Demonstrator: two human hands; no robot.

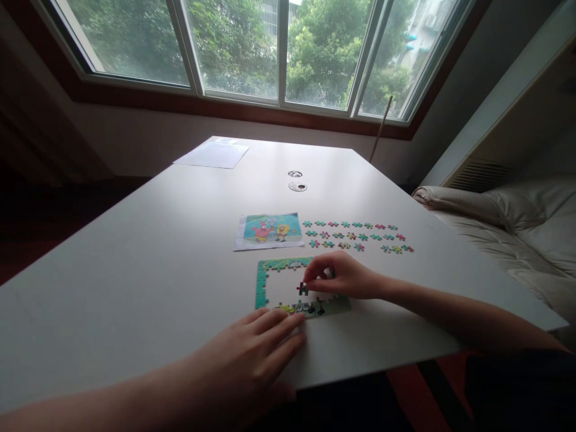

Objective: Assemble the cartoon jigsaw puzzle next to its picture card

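Observation:
A jigsaw puzzle (pixel 261 291) lies near the front of the table, its border joined into a frame around a bare white middle. Between the thumb and forefinger of my right hand (pixel 339 275) is a small puzzle piece (pixel 303 288), held over the inside of that frame. My right hand hides part of the frame's right side. Flat at the lower left edge of the puzzle rests my left hand (pixel 265 342), fingers stretched out. Behind the puzzle is a reference picture (pixel 273 228) with cartoon figures. To its right, loose puzzle pieces (pixel 351 236) are spread in three rows.
The white table (pixel 148 264) reaches toward a window (pixel 283 54). Sheets of paper (pixel 213 154) lie at its far left. Two round, flat items (pixel 297 186) are near the middle back. A pale padded seat (pixel 486 240) stands along the right.

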